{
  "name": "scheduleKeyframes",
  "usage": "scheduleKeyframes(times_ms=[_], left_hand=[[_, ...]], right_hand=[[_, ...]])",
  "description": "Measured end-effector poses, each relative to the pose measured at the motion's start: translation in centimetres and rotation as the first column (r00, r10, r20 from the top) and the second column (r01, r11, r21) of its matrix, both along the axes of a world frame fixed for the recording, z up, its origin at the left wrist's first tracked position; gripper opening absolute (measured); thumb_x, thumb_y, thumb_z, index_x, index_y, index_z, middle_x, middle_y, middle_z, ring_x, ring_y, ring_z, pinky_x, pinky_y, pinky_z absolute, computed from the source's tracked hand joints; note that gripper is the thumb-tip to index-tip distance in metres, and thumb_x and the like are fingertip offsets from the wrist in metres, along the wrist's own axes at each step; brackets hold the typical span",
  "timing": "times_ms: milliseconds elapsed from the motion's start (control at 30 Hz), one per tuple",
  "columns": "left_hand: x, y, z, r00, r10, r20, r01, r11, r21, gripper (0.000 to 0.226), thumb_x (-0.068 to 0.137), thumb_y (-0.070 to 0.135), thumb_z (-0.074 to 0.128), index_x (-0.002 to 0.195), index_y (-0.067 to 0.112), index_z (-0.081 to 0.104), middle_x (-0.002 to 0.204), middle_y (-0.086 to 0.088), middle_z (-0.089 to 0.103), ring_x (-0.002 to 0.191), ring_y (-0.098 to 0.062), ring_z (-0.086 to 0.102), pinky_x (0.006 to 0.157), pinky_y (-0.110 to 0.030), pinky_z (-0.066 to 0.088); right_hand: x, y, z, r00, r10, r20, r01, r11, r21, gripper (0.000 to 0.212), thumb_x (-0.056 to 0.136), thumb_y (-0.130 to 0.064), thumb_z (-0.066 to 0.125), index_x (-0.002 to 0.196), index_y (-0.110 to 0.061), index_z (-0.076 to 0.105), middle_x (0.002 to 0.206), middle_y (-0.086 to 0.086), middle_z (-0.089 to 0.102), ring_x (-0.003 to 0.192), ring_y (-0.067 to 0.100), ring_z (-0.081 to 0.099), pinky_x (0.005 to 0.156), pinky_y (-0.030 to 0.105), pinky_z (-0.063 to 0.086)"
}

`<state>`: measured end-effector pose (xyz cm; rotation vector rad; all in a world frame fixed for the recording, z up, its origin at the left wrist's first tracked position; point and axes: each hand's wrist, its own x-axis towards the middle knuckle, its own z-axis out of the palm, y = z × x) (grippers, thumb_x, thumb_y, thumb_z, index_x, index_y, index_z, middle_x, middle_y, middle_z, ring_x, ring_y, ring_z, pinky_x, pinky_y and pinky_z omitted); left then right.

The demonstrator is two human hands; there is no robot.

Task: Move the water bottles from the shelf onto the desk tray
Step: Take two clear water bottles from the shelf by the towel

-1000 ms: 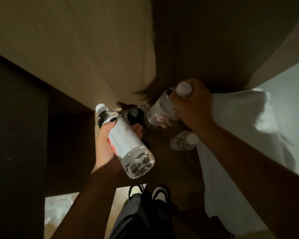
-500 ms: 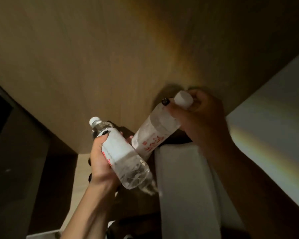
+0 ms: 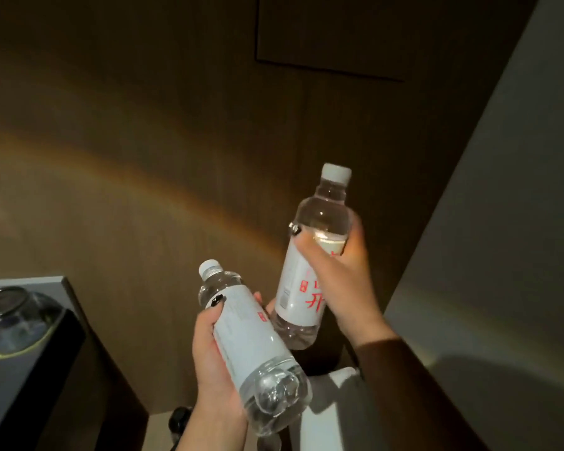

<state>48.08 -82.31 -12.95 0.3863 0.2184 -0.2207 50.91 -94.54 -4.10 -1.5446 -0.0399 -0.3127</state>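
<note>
I hold two clear water bottles with white labels and white caps in front of a brown wood wall. My left hand (image 3: 214, 359) grips the lower bottle (image 3: 251, 340) around its middle, its base tilted toward me. My right hand (image 3: 336, 281) grips the upper bottle (image 3: 310, 275), which stands nearly upright and shows red characters on its label. The two bottles almost touch near the upper bottle's base. No tray or shelf is in view.
A dark desk corner (image 3: 30, 362) juts in at the lower left, with an upturned glass bowl (image 3: 13, 317) on it. A pale wall (image 3: 502, 255) fills the right side. A white surface (image 3: 332, 411) lies below my hands.
The view has swung up and away from the low shelf. Both hands have risen with their bottles, and the right hand now grips its bottle around the body instead of near the cap.
</note>
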Motion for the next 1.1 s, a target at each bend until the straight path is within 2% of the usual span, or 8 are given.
scheduleKeyframes(times_ms=[133, 200, 333, 500, 667, 833, 967, 1100], left_hand=[[-2.6, 0.9, 2.0, 0.989, -0.132, 0.072, 0.136, 0.99, -0.047, 0.042, 0.059, 0.038, 0.058, 0.077, 0.005, 0.074, 0.075, -0.008, 0.067, 0.056, -0.021, 0.063, 0.055, -0.028, 0.052], [-3.6, 2.1, 1.8, 0.978, -0.202, 0.046, 0.201, 0.979, 0.019, 0.043, 0.053, 0.034, 0.064, 0.083, 0.004, 0.071, 0.088, -0.016, 0.071, 0.063, -0.029, 0.069, 0.059, -0.036, 0.057], [-5.3, 4.9, 1.8, 0.99, -0.136, -0.035, 0.138, 0.989, 0.057, 0.041, 0.067, 0.033, 0.06, 0.098, 0.007, 0.065, 0.119, -0.021, 0.066, 0.106, -0.035, 0.066, 0.097, -0.051, 0.045], [-7.7, 9.6, 1.2, 0.995, -0.043, -0.093, 0.066, 0.964, 0.257, 0.046, 0.033, 0.025, 0.083, 0.072, 0.004, 0.074, 0.076, -0.011, 0.067, 0.063, -0.023, 0.064, 0.064, -0.033, 0.052], [-11.7, 14.3, 0.9, 0.992, 0.056, -0.11, 0.013, 0.837, 0.547, 0.052, 0.041, 0.024, 0.075, 0.086, 0.0, 0.066, 0.077, -0.024, 0.063, 0.057, -0.03, 0.059, 0.056, -0.033, 0.05], [-17.5, 19.7, 0.8, 0.978, 0.202, -0.058, -0.096, 0.674, 0.732, 0.054, 0.048, 0.019, 0.073, 0.094, -0.005, 0.058, 0.074, -0.028, 0.064, 0.057, -0.03, 0.061, 0.052, -0.032, 0.049], [-23.1, 24.9, 0.5, 0.96, 0.274, -0.059, -0.118, 0.585, 0.802, 0.052, 0.046, 0.024, 0.072, 0.089, -0.003, 0.062, 0.079, -0.031, 0.066, 0.061, -0.032, 0.063, 0.056, -0.034, 0.05], [-29.2, 30.2, 0.6, 0.948, 0.311, -0.063, -0.129, 0.559, 0.819, 0.029, 0.047, 0.023, 0.071, 0.073, 0.009, 0.066, 0.075, -0.027, 0.066, 0.06, -0.031, 0.062, 0.059, -0.034, 0.05]], right_hand=[[-1.2, 0.3, -2.8, 0.974, 0.11, -0.198, -0.059, 0.967, 0.247, 0.056, 0.064, -0.032, 0.08, 0.113, -0.018, 0.056, 0.106, 0.017, 0.068, 0.092, 0.035, 0.07, 0.083, 0.051, 0.057], [-2.0, 0.1, -3.6, 0.961, 0.131, -0.242, -0.049, 0.946, 0.319, 0.048, 0.072, -0.026, 0.076, 0.113, -0.014, 0.055, 0.102, 0.021, 0.068, 0.087, 0.04, 0.068, 0.077, 0.048, 0.057], [-4.3, -0.4, -4.6, 0.916, 0.224, -0.332, -0.111, 0.939, 0.326, 0.057, 0.064, -0.021, 0.08, 0.115, -0.008, 0.058, 0.096, 0.022, 0.069, 0.077, 0.035, 0.067, 0.065, 0.039, 0.058], [-7.5, 1.6, -5.5, 0.818, 0.363, -0.446, -0.287, 0.93, 0.23, 0.047, 0.063, -0.022, 0.077, 0.105, -0.01, 0.059, 0.089, 0.017, 0.072, 0.064, 0.028, 0.07, 0.057, 0.033, 0.057], [-10.5, 6.9, -6.5, 0.781, 0.412, -0.47, -0.4, 0.907, 0.13, 0.027, 0.078, -0.007, 0.075, 0.101, -0.01, 0.061, 0.087, 0.014, 0.073, 0.074, 0.03, 0.07, 0.058, 0.03, 0.057], [-14.7, 13.8, -7.8, 0.745, 0.478, -0.466, -0.516, 0.855, 0.052, 0.038, 0.067, -0.019, 0.079, 0.101, -0.015, 0.063, 0.087, 0.007, 0.074, 0.087, 0.03, 0.071, 0.087, 0.046, 0.055], [-19.0, 19.6, -8.5, 0.71, 0.554, -0.434, -0.59, 0.805, 0.061, 0.038, 0.068, -0.022, 0.078, 0.102, -0.018, 0.061, 0.083, 0.003, 0.074, 0.08, 0.02, 0.071, 0.068, 0.027, 0.056], [-23.6, 25.7, -9.5, 0.686, 0.597, -0.416, -0.644, 0.764, 0.034, 0.049, 0.055, -0.03, 0.076, 0.1, -0.018, 0.062, 0.086, 0.009, 0.071, 0.083, 0.028, 0.07, 0.072, 0.039, 0.056]])
